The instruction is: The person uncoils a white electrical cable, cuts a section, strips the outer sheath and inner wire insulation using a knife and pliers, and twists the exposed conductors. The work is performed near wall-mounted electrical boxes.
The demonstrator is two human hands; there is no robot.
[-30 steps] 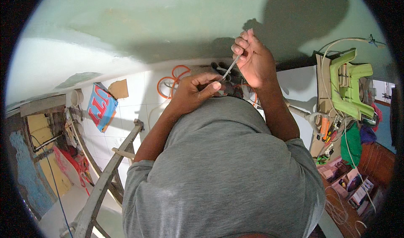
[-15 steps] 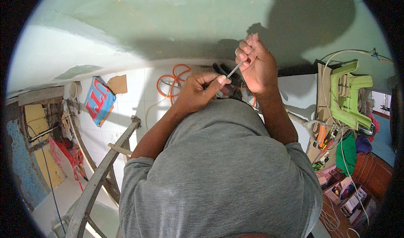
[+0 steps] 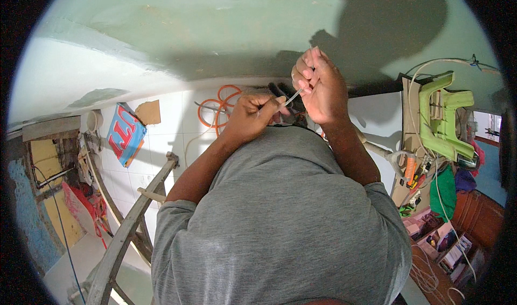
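A thin pale strand, like a length of wire or cable [image 3: 293,97], runs between my two hands in front of my chest. My left hand [image 3: 252,115] is closed in a pinch on its lower end, thumb on top. Higher and to the right, my right hand [image 3: 325,92] has its palm turned toward me, with its fingers curled round the other end. The strand slants up to the right and bends slightly. What lies inside the right fingers is partly hidden.
A green wall [image 3: 215,30] rises just beyond my hands. An orange cable [image 3: 219,101] lies coiled on the white tiles. A wooden ladder [image 3: 121,235] stands at left. At right are a light-green plastic stool [image 3: 433,119], hand tools [image 3: 413,184] and loose cables [image 3: 425,275].
My right hand has shifted slightly left and down, and its fingers have curled more. The strand looked straight before and now bows a little. My left hand has barely moved.
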